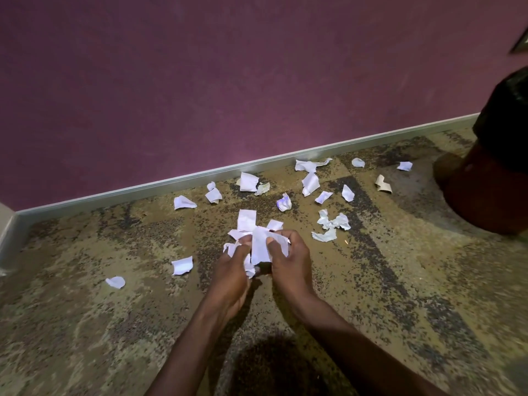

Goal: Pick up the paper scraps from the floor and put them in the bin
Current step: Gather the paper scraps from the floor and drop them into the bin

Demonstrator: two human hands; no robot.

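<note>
Both hands meet over the carpet at the middle of the view and grip one bunch of white paper scraps (258, 244). My left hand (233, 271) curls round the bunch's left side, and my right hand (290, 260) pinches its right side. Several more white scraps lie loose on the carpet: one (182, 265) and another (115, 282) to the left, a crumpled cluster (333, 224) to the right, and others near the skirting such as one (248, 182). The bin (491, 178), dark with a black liner, stands at the right edge.
A purple wall (228, 81) with a pale skirting board (171, 181) runs behind the scraps. The patterned brown and grey carpet (400, 295) covers the floor. A beige scrap (383, 184) lies close to the bin.
</note>
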